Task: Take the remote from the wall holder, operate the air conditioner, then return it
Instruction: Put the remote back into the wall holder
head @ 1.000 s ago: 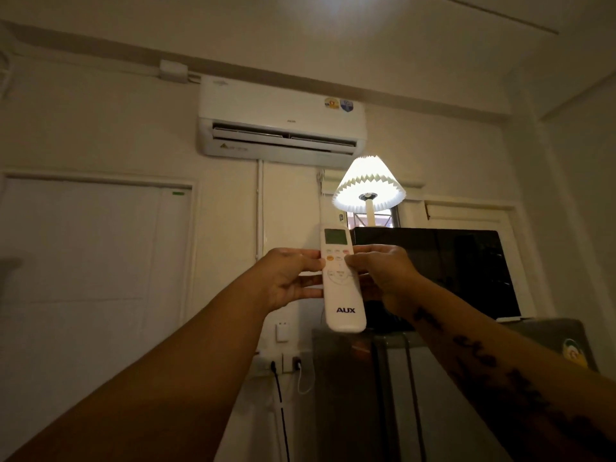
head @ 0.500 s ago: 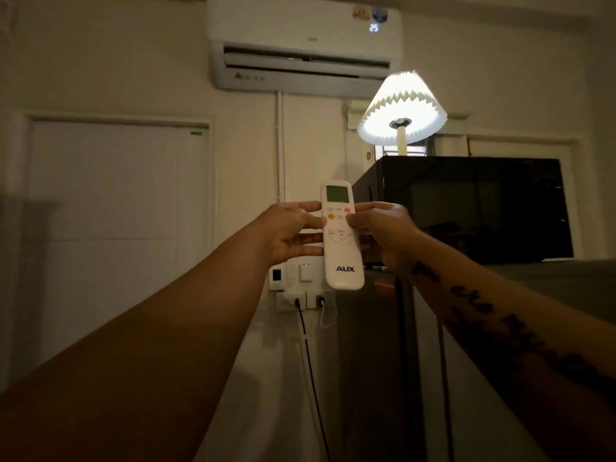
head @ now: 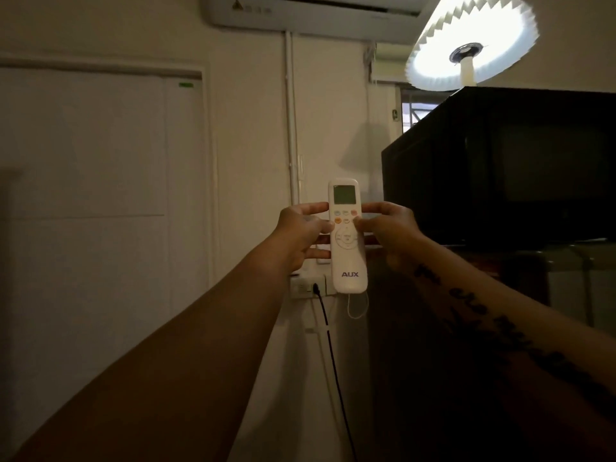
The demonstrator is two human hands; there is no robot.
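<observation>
A white AUX remote stands upright at arm's length in front of me, screen at the top. My left hand grips its left edge and my right hand grips its right edge, the right thumb resting on the buttons. High on the wall, only the lower edge of the white air conditioner shows at the top of the view. I do not see a wall holder; the remote and my hands cover the wall behind them.
A black microwave sits on a fridge at the right, with a lit pleated lamp on top. A white door fills the left. Wall sockets with a black cable lie below the remote.
The view has tilted down and come closer, so the air conditioner has slid to the top edge. Both hands keep hold of the remote, which sits lower against the wall.
</observation>
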